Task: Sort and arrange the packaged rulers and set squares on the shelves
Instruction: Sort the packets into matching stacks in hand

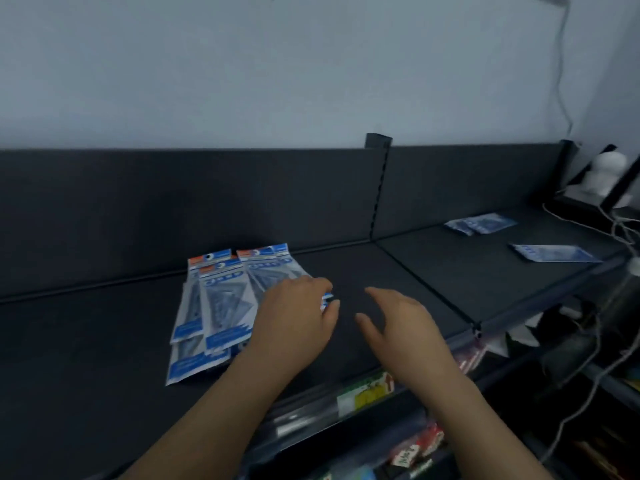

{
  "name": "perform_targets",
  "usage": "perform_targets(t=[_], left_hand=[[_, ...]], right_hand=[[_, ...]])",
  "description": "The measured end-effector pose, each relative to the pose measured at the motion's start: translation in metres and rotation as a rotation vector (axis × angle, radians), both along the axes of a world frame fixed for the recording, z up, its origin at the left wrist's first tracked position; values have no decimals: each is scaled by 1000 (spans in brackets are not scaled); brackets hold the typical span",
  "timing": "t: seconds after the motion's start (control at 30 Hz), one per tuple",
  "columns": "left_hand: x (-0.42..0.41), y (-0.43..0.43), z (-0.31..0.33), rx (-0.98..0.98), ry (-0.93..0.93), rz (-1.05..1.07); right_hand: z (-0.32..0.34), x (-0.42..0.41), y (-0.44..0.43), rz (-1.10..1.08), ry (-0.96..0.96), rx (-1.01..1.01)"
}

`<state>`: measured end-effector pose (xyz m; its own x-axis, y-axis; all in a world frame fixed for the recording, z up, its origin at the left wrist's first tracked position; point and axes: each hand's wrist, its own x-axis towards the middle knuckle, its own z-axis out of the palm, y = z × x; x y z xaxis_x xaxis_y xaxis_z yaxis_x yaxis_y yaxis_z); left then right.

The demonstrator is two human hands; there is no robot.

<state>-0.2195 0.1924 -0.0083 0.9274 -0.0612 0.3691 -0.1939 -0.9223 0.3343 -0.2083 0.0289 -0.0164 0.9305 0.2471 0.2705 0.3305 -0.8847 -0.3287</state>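
The left hand (298,313) curls its fingers (322,284) over the edge of a set-square packet (273,271). The right hand (398,317) hovers beside it, fingers loosely spread, holding nothing. Overlapping packets (207,306) lie alongside on the dark shelf (104,341), and 2 further lots (554,253) sit well right.

The packet (273,275) pinched in the left hand (298,317) is gleaming, a clear glossy plastic sleeve over printed card; the other packets (214,306) just left of the grip are shining the same way; the shelf (104,341) under the grip is looking like dark painted metal, matt and smooth; the clear plastic strip (311,407) nearer than the grip is glinting; the wall (242,64) beyond is showing flat matt paint.
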Motion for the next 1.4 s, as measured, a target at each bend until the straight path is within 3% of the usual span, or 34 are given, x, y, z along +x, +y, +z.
perform_targets(t=[0.6,0.9,1.0,1.13,1.2,1.27,1.4], left_hand=[[223,-163,6,48,212,-322],[303,-250,-32,39,359,-284],[327,-275,-39,2,375,-230],[358,-306,-47,-146,361,-154],[375,-319,-52,-198,352,-118],[394,-332,-55,-220,353,-100],[429,-356,-60,-136,346,-58]], right_hand=[[-3,177,-189,-428,64,-70],[-33,274,-322,-561,147,-168],[-39,304,-348,-535,183,-180],[-45,328,-346,-278,103,-151],[-43,339,-347,-170,71,-29],[-40,352,-358,-182,49,46],[-41,373,-384,-344,238,-61]])
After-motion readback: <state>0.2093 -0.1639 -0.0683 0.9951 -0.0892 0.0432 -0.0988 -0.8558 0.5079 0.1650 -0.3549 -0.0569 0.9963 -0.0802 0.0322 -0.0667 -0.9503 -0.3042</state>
